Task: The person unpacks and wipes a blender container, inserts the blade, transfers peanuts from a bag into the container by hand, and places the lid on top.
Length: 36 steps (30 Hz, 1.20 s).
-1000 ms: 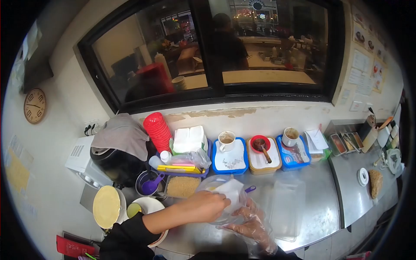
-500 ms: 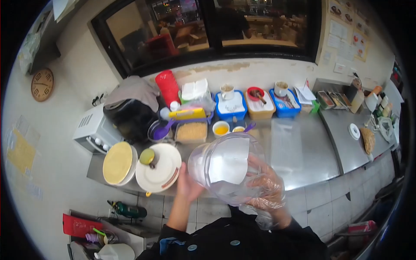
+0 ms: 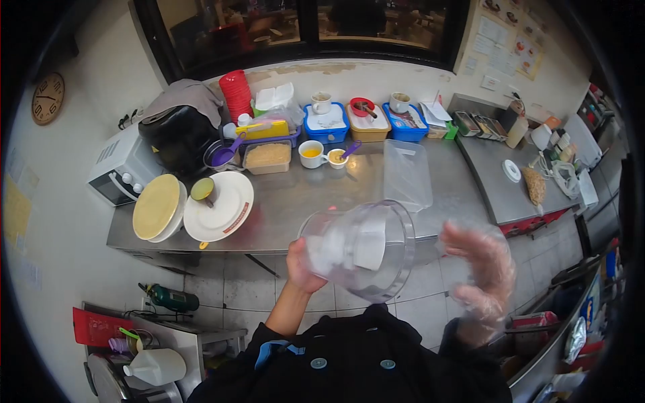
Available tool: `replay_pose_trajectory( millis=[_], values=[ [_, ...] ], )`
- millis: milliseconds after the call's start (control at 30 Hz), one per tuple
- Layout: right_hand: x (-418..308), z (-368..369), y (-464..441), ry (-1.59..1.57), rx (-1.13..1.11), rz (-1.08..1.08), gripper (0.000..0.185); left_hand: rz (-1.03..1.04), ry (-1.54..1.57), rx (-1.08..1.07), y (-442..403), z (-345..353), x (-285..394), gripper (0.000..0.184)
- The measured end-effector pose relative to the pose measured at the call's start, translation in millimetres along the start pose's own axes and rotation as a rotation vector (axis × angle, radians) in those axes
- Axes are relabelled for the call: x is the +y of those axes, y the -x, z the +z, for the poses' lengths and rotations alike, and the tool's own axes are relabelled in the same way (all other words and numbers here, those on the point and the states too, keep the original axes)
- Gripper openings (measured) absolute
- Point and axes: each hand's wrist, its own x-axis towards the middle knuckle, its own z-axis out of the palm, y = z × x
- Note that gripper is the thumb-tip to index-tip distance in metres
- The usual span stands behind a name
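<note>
A clear plastic tub point(image 3: 401, 265) lies tilted on its side in front of me, over the counter's front edge, its wide rim facing right. A white sheet, perhaps a label, point(image 3: 369, 246) shows through its wall. My bare left hand point(image 3: 307, 267) is closed on the tub's narrower end. My right hand point(image 3: 480, 272), in a clear plastic glove, is apart from the tub on the right. Its fingers are curved and spread with nothing between them, slightly blurred.
Along the steel counter point(image 3: 336, 188) stand a plate stack point(image 3: 225, 215), a crumb tray point(image 3: 267, 157), a cup of yellow liquid point(image 3: 311, 154), blue-rimmed tubs point(image 3: 326, 127) and a flat clear lid point(image 3: 408, 174). A microwave point(image 3: 124, 164) sits left. A jug point(image 3: 158, 366) stands lower left.
My right hand has let go of the tub and moved right. The tub has turned so its rim faces right, held by my left hand. The view has shifted.
</note>
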Motion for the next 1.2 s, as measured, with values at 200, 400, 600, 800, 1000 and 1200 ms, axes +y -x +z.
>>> replay_pose_trajectory(
  millis=[200, 400, 600, 800, 1000, 1200],
  values=[
    [71.1, -3.6, -6.1, 0.973, -0.455, -0.305, 0.039, -0.037, -0.485, -0.075, -29.8, 64.2, -45.9, 0.103],
    [91.7, -43.4, 3.9, 0.391, -0.358, -0.106, 0.030, 0.063, -0.692, -0.062, -49.9, 94.0, -95.8, 0.111],
    [103.5, -92.7, 18.4, 0.782, -0.200, -0.388, 0.026, 0.136, -0.806, -0.046, -57.7, 98.6, -107.5, 0.108],
    [85.8, -96.8, -8.2, 0.910, -0.505, -0.520, 0.025, -0.086, -0.551, 0.098, -60.2, 103.6, -106.8, 0.096],
    [126.9, -93.9, 3.0, 0.616, -0.560, -0.411, 0.038, 0.100, -0.993, 0.055, -54.0, 124.8, -108.0, 0.098],
    [85.7, -73.6, 23.3, 0.319, -0.685, -0.105, 0.044, 0.129, -1.132, -0.154, -48.9, 116.6, -88.5, 0.108]
  ],
)
